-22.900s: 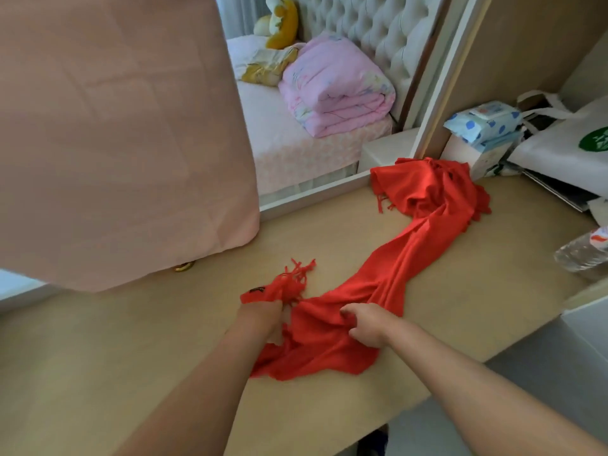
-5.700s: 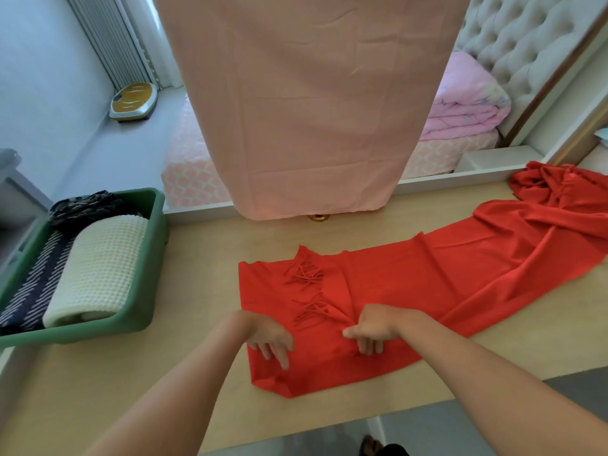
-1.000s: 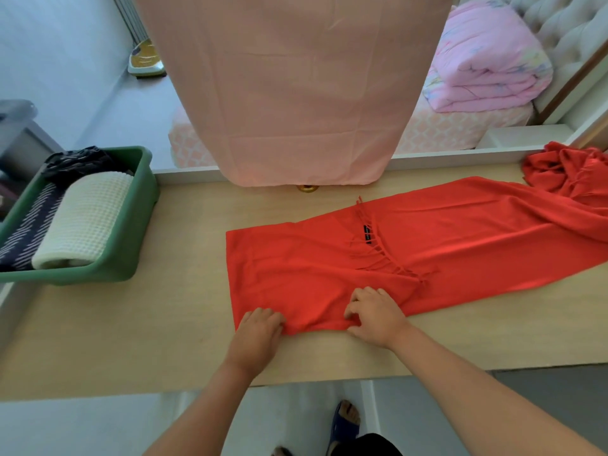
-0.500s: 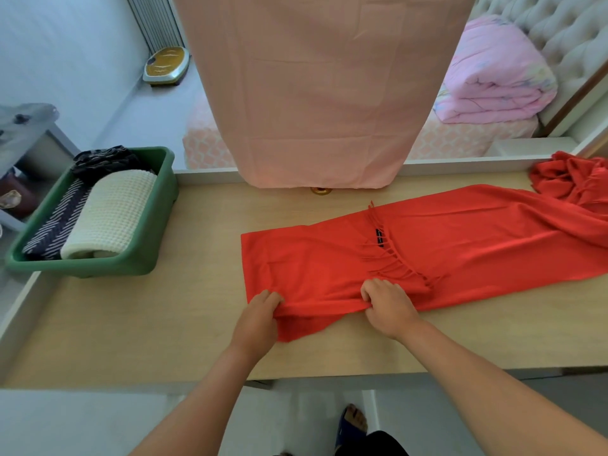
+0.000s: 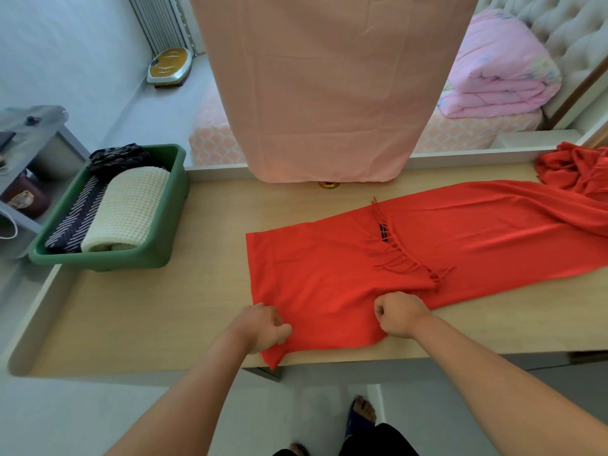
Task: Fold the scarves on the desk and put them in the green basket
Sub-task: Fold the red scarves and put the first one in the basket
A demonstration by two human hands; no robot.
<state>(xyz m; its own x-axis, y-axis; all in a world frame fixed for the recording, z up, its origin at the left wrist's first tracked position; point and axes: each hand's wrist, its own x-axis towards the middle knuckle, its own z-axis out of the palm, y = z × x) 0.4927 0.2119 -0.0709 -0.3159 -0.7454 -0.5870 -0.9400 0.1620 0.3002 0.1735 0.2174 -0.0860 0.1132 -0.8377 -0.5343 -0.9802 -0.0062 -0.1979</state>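
Red fringed cloth scarf (image 5: 329, 274) lies on the pale wooden desk (image 5: 148, 307), spreading beyond the knuckles. Left hand (image 5: 263, 327) and right hand (image 5: 399, 314) pinch its near hem with curled fingers; lift both evenly, keeping edges aligned.

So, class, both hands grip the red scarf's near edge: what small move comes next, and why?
Probably carry that edge away onto the far edge, halving the width: left hand and right hand both pinch it, and the red scarf lies spread flat.
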